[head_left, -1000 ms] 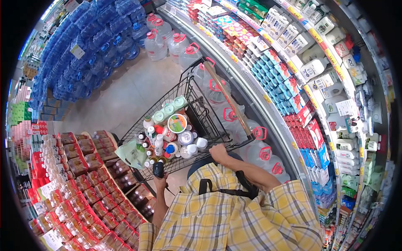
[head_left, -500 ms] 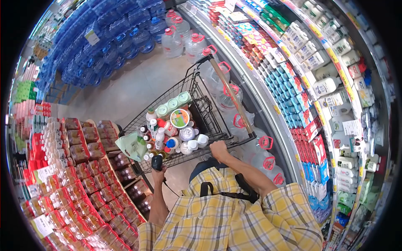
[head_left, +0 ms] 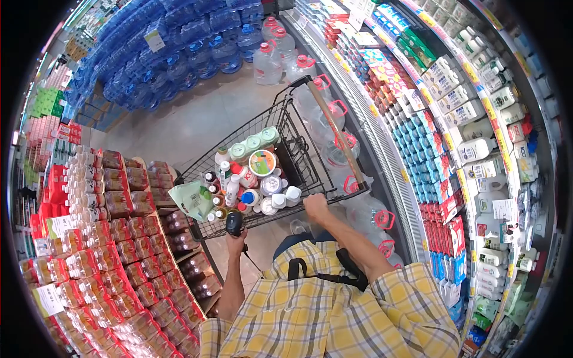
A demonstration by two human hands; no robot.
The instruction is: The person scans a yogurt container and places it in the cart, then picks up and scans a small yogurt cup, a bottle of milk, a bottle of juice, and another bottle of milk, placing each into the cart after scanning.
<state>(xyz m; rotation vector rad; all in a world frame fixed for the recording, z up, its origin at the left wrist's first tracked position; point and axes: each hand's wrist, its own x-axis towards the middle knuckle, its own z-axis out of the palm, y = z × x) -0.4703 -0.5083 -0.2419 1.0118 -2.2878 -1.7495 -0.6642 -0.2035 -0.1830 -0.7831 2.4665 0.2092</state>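
My left hand (head_left: pixel 236 243) is wrapped round a black handheld device (head_left: pixel 234 223) with a rounded head and a dark cord or strap. It is at the near-left side of a black wire shopping cart (head_left: pixel 262 230). My right hand (head_left: pixel 316 207) is closed on the cart's near rim, close to the handle end. The cart's tan handle bar (head_left: pixel 332 128) lies to the right. Inside are a row of pale green containers (head_left: pixel 253 143), a round tub (head_left: pixel 262 163) with a green and orange lid, a light green bag (head_left: pixel 192 200) and several bottles, one blue-capped (head_left: pixel 248 197).
Large water jugs with red handles (head_left: pixel 267 64) line the floor beside a refrigerated dairy shelf (head_left: pixel 418 149) on the right. Blue-wrapped water bottles (head_left: pixel 179 56) are stacked at the back. Red-wrapped bottle packs (head_left: pixel 128 256) rise close to my left arm.
The view has shifted, so shelves and stacks sit farther right and lower. My left hand has lifted the black device slightly up and right against the cart's rim; my right hand keeps its grip.
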